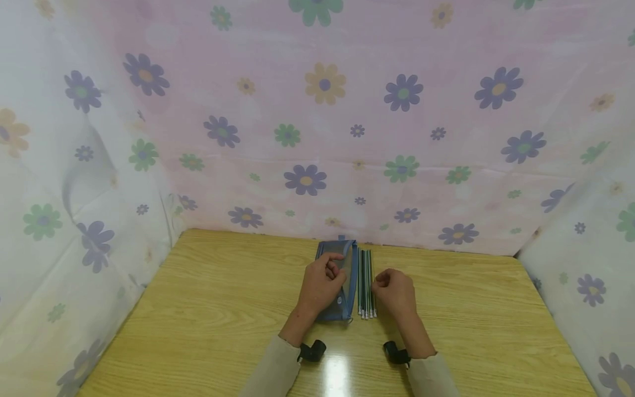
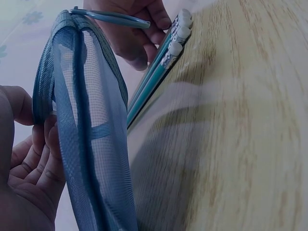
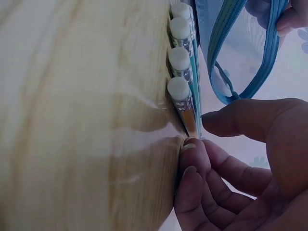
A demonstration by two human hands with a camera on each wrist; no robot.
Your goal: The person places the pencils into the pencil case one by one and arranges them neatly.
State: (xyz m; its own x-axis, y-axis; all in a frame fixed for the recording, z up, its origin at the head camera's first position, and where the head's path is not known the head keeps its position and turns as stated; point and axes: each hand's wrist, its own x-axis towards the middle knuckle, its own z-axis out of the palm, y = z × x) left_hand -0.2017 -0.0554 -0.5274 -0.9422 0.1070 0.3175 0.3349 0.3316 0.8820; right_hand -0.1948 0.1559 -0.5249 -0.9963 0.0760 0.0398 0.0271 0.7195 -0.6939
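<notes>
A blue mesh zip pencil case (image 1: 337,312) lies on the table, its zipped mouth gaping toward the right. My left hand (image 1: 317,286) pinches the zip edge of the case between thumb and fingers, lifting that side, as the left wrist view shows. Just right of the case, several green pencils (image 1: 366,281) lie in a row, with white erasers (image 3: 179,58) toward me. Beside the rightmost pencil is my right hand (image 1: 398,291). Its fingertips (image 3: 191,153) reach the tabletop at that pencil's side, the thumb apart from them with a visible gap.
The wood-grain table (image 1: 208,309) carries these things near its back edge. Flowered cloth (image 1: 258,110) hangs behind and on both sides. Black camera mounts (image 1: 312,351) sit at both wrists, by the pale sleeves (image 1: 274,366).
</notes>
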